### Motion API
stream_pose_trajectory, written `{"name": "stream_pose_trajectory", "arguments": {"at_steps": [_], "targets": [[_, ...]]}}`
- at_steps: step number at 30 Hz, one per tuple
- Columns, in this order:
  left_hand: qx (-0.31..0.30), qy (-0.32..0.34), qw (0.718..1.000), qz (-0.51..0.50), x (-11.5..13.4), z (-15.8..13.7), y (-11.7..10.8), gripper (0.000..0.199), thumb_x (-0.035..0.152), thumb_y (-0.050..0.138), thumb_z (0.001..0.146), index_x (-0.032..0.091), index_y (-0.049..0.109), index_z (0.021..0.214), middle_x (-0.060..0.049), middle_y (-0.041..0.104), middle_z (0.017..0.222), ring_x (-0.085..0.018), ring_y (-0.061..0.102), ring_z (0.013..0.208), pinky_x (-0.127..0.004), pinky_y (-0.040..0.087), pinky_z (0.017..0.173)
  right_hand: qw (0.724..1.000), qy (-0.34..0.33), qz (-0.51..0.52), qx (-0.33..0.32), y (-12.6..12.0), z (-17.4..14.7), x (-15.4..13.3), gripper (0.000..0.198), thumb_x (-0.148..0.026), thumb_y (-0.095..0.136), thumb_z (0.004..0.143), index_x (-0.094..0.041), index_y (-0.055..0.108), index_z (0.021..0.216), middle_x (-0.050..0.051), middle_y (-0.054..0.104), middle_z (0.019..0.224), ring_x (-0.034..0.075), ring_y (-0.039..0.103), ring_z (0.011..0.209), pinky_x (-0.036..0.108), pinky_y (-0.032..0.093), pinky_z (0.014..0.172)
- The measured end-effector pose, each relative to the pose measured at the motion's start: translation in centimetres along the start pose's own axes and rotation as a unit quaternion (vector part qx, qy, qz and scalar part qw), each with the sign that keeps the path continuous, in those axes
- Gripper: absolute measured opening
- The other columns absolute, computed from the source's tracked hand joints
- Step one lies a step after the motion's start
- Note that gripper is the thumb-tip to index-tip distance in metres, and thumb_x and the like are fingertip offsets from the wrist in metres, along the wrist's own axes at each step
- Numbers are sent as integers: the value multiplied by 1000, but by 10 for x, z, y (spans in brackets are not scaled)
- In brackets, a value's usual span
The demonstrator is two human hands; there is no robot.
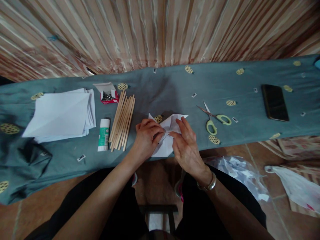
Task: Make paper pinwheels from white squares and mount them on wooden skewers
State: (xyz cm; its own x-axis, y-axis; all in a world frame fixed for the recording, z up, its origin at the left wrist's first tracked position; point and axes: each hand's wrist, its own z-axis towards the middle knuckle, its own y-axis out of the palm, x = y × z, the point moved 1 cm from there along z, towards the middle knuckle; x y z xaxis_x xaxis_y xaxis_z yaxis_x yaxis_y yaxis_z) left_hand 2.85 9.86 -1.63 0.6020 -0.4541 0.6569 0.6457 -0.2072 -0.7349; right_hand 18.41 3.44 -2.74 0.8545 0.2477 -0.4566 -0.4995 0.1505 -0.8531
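A white paper pinwheel [163,146], its corners folded toward the middle, lies at the table's front edge between my hands. My left hand [147,135] pinches the paper near its centre, thumb and fingers pressed together. From the other side my right hand [186,143] holds the same centre with the thumb, its fingers resting on the right-hand fold. Exactly what sits under the fingertips is hidden. Left of my hands lie several wooden sticks [122,121]. Open green-handled scissors [212,116] rest to the right.
A glue stick [103,135] lies left of the sticks, below an open red box [109,96] of small metal pieces. A paper stack [60,113] is farther left. A phone [275,102] lies at the right. Below, a plastic bag [237,173] of paper scraps stands on the floor.
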Motion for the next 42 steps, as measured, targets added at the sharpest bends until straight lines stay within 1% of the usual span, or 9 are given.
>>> {"name": "stream_pose_trajectory", "arguments": {"at_steps": [7,13,19,23,29,32,35,38,42], "targets": [[-1,1,1000,0,0,0,1,12,22,58,84,20,69,79,-2,71,87,-22,53,98,-42,35,85,1000,4,0,1,-3,3,-2,33,-17,36,92,-22,53,120,8,31,151,27,18,143,51,30,111],[-6,-9,1000,6,1,1,0,12,22,59,83,20,69,80,-2,71,88,-22,54,98,-41,34,85,1000,3,15,12,-2,3,0,35,-18,36,93,-26,48,125,6,30,152,27,18,143,53,29,111],[-2,-10,999,-31,0,-2,-1,11,22,57,83,21,68,80,-1,72,88,-20,57,95,-39,36,86,999,4,25,29,-7,4,3,26,-18,39,92,-26,56,110,4,33,150,25,20,143,50,28,113],[-6,-14,999,-34,-1,-4,-1,12,21,56,84,21,68,80,0,73,88,-20,59,96,-41,35,89,999,-13,14,31,-13,5,3,18,-21,43,93,-19,59,100,11,37,146,28,22,142,50,29,112],[-12,-22,999,-27,-1,-4,-1,12,22,57,83,22,68,82,0,73,90,-21,59,97,-41,35,89,999,-33,5,-19,-22,4,4,19,-27,46,93,-18,62,96,11,34,149,30,21,142,53,29,109],[-4,-23,999,-36,-2,-4,0,11,22,57,83,22,68,81,0,73,89,-21,59,96,-42,35,90,999,-34,-8,-23,-24,3,6,19,-30,48,92,-18,63,90,12,34,149,30,20,142,53,29,109],[9,-20,998,-61,-4,-5,0,11,22,57,83,22,67,80,-1,73,88,-20,60,95,-41,38,90,999,-27,-10,-26,-24,3,7,19,-33,52,90,-18,63,86,13,34,149,30,19,143,53,30,109],[18,-18,996,-83,-6,-6,0,10,22,57,83,21,67,79,-2,73,87,-20,61,93,-39,41,88,999,-11,19,-35,-23,2,10,19,-35,55,88,-18,62,82,12,35,149,31,21,142,53,30,108],[21,-12,996,-89,-7,-6,0,10,21,58,83,20,67,79,-2,72,86,-20,61,92,-39,43,88,999,11,45,-11,-20,2,13,19,-34,55,88,-18,63,80,11,38,147,31,24,141,53,32,109]]}}
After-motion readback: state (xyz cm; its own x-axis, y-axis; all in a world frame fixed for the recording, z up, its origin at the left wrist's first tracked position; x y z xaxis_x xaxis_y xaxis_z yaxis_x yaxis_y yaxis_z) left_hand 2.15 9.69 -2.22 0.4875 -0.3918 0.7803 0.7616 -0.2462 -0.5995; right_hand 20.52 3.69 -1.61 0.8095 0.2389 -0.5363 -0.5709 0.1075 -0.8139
